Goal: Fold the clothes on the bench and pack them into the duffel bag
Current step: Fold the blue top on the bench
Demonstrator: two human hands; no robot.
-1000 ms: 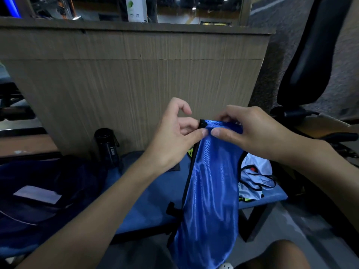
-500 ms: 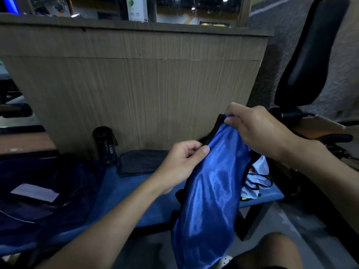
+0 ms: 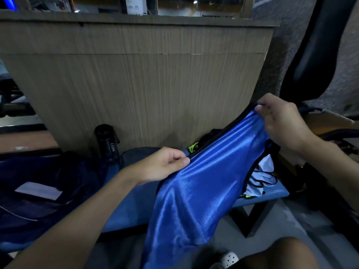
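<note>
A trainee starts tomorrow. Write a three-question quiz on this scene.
1. True or false: the garment lies folded flat.
2. The left hand and the right hand each pinch the garment's edge. Which is higher? A) left B) right C) level
3. Fill the gap: a black ___ stands upright before the panel.

Key: 1 false, it hangs from both hands. 2 B. 3 bottle.
</note>
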